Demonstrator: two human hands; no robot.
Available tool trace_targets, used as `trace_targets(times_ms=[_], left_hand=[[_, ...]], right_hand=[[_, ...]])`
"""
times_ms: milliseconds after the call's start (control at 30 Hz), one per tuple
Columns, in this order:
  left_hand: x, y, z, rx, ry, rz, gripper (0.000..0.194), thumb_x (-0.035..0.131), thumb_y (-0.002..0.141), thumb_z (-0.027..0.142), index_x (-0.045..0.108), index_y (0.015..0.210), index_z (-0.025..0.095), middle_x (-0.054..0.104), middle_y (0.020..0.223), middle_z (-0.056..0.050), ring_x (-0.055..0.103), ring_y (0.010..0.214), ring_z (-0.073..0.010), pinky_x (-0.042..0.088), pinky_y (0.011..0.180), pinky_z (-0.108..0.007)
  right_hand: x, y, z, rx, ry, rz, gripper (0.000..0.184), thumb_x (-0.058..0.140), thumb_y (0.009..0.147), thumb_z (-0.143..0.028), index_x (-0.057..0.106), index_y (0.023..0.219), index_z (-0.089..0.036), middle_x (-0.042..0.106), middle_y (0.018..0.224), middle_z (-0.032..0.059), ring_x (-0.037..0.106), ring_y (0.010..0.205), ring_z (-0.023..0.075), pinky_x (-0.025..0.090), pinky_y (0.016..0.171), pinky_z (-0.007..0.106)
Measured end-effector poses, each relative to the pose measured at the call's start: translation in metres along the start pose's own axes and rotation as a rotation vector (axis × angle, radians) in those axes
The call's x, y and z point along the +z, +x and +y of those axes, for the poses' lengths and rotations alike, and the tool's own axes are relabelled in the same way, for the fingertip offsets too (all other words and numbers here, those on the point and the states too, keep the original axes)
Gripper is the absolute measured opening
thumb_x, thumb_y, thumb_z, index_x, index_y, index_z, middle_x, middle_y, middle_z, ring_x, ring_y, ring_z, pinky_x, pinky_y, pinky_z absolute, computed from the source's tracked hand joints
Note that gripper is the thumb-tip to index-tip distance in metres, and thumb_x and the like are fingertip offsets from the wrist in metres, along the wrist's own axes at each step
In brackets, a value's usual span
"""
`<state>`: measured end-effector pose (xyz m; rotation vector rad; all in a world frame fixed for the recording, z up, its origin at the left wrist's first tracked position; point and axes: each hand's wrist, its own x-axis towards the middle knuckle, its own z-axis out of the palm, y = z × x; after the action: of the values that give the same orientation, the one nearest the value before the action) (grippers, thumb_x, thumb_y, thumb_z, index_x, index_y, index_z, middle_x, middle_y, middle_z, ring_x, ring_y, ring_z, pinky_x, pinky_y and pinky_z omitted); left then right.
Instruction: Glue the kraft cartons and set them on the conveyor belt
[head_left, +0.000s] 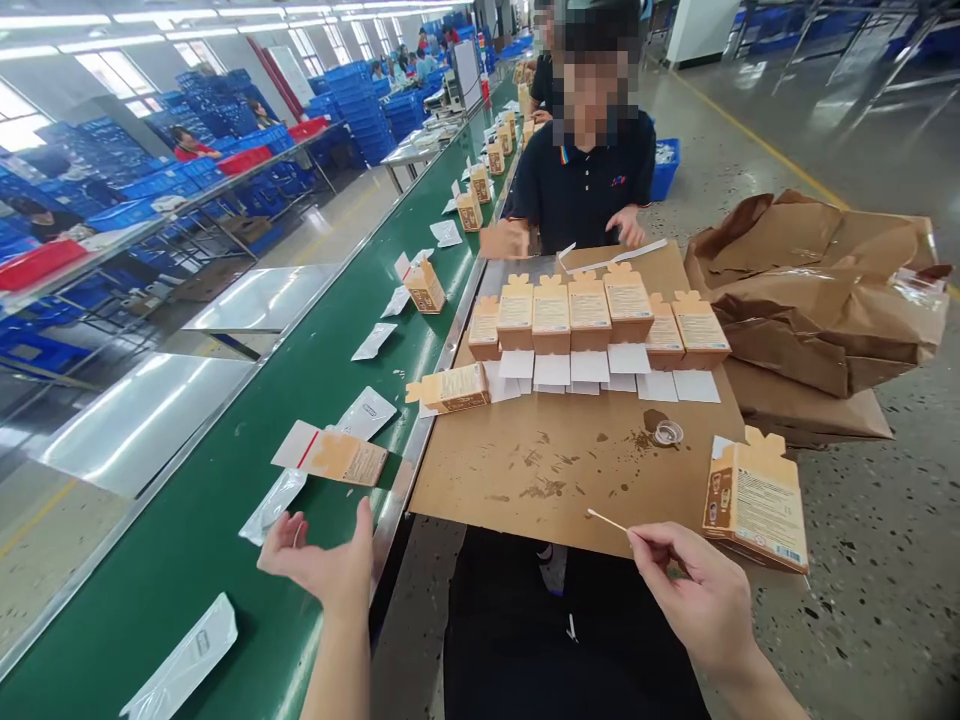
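Between the thumb and fingers of my right hand [694,590] is a cotton swab [609,520], its white tip pointing left over the cardboard's front edge. My left hand [322,560] reaches over the green conveyor belt [300,420] with fingers spread and nothing in them. Just beyond it lies a flat orange-and-white carton [349,458] with a red strip. Silver pouches [274,505] lie beside and partly under that carton. A small clear round cup [667,432] sits on the cardboard sheet [480,470] amid dark wet spots.
Several orange-brown cartons [551,310] stand in rows on the cardboard, white flaps toward me. One carton [457,388] lies on its side at the belt's edge; another [757,500] stands right. A person [592,190] sits across. Crumpled brown paper [817,290] lies at right.
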<state>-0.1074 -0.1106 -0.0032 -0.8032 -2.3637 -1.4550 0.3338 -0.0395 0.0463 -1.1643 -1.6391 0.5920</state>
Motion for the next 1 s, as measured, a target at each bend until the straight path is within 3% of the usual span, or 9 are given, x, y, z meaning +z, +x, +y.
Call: trace_targets(times_ms=[133, 200, 300, 367, 500, 667, 800, 900, 1000], left_hand=[[0.039, 0.016, 0.057, 0.481, 0.01, -0.319, 0.075, 0.092, 0.088, 0.049, 0.059, 0.151, 0.023, 0.064, 0.145, -0.019, 0.063, 0.146, -0.0443, 0.052, 0.13, -0.07], [0.081, 0.038, 0.094, 0.647, 0.044, -0.568, 0.091, 0.094, 0.088, 0.046, 0.053, 0.166, 0.024, 0.062, 0.162, -0.022, 0.058, 0.158, -0.0455, 0.048, 0.135, -0.068], [0.139, 0.069, 0.133, 0.73, 0.212, -0.871, 0.114, 0.099, 0.081, 0.039, 0.042, 0.178, 0.02, 0.06, 0.172, -0.027, 0.052, 0.168, -0.0494, 0.037, 0.141, -0.072], [0.158, 0.081, 0.14, 0.754, 0.327, -0.984, 0.102, 0.094, 0.086, 0.034, 0.047, 0.176, 0.021, 0.065, 0.169, -0.027, 0.057, 0.164, -0.0483, 0.033, 0.142, -0.074], [0.144, 0.09, 0.116, 0.886, 0.341, -0.957, 0.069, 0.07, 0.101, 0.026, 0.058, 0.169, 0.025, 0.069, 0.163, -0.022, 0.068, 0.154, -0.0417, 0.036, 0.142, -0.071], [0.097, 0.095, 0.082, 1.019, 0.209, -1.113, 0.075, 0.058, 0.103, 0.02, 0.055, 0.177, 0.028, 0.071, 0.163, -0.016, 0.068, 0.153, -0.0373, 0.043, 0.141, -0.065], [0.075, 0.084, 0.078, 1.113, 0.124, -1.265, 0.078, 0.041, 0.103, 0.009, 0.066, 0.17, 0.04, 0.068, 0.173, -0.006, 0.057, 0.169, -0.0303, 0.027, 0.148, -0.069], [0.068, 0.062, 0.076, 0.939, 0.004, -1.082, 0.069, 0.046, 0.103, 0.015, 0.076, 0.16, 0.04, 0.065, 0.175, -0.008, 0.051, 0.174, -0.0337, 0.031, 0.146, -0.07], [0.071, 0.031, 0.07, 0.419, -0.178, -0.763, 0.052, 0.068, 0.1, 0.036, 0.081, 0.15, 0.029, 0.075, 0.15, -0.019, 0.068, 0.153, -0.0406, 0.055, 0.132, -0.065]], right_hand=[[-0.008, -0.002, 0.004, 0.055, -0.036, 0.035, 0.016, 0.08, 0.101, -0.031, 0.085, 0.086, -0.031, 0.082, 0.069, -0.0002, 0.074, 0.051, 0.0218, 0.065, 0.049, 0.032], [-0.007, 0.002, 0.003, 0.061, -0.04, 0.035, 0.018, 0.08, 0.101, -0.032, 0.085, 0.083, -0.03, 0.081, 0.068, 0.0001, 0.074, 0.05, 0.0214, 0.065, 0.05, 0.032], [-0.009, 0.008, -0.001, 0.047, -0.042, 0.033, 0.019, 0.079, 0.101, -0.031, 0.084, 0.083, -0.029, 0.081, 0.068, 0.0004, 0.074, 0.052, 0.021, 0.065, 0.051, 0.031], [-0.014, 0.011, -0.003, 0.033, -0.051, 0.05, 0.019, 0.078, 0.101, -0.03, 0.084, 0.083, -0.028, 0.082, 0.069, 0.0007, 0.075, 0.052, 0.0209, 0.066, 0.052, 0.031], [-0.034, 0.018, -0.001, 0.032, -0.127, 0.092, 0.02, 0.076, 0.102, -0.031, 0.085, 0.084, -0.027, 0.083, 0.07, 0.0017, 0.075, 0.053, 0.0206, 0.067, 0.053, 0.031], [-0.061, 0.049, 0.017, -0.009, -0.294, 0.066, 0.023, 0.072, 0.104, -0.032, 0.085, 0.086, -0.026, 0.084, 0.074, 0.0031, 0.077, 0.059, 0.0195, 0.067, 0.063, 0.031], [-0.068, 0.092, 0.044, 0.049, -0.432, -0.136, 0.021, 0.067, 0.101, -0.03, 0.082, 0.087, -0.026, 0.084, 0.077, 0.0034, 0.077, 0.067, 0.0204, 0.062, 0.067, 0.031], [-0.063, 0.12, 0.065, 0.091, -0.524, -0.256, 0.021, 0.064, 0.099, -0.026, 0.077, 0.082, -0.025, 0.085, 0.08, 0.0052, 0.077, 0.073, 0.0219, 0.055, 0.067, 0.031], [-0.055, 0.133, 0.08, 0.105, -0.569, -0.31, 0.022, 0.064, 0.095, -0.021, 0.073, 0.076, -0.026, 0.083, 0.079, 0.0057, 0.074, 0.074, 0.0219, 0.048, 0.066, 0.032]])
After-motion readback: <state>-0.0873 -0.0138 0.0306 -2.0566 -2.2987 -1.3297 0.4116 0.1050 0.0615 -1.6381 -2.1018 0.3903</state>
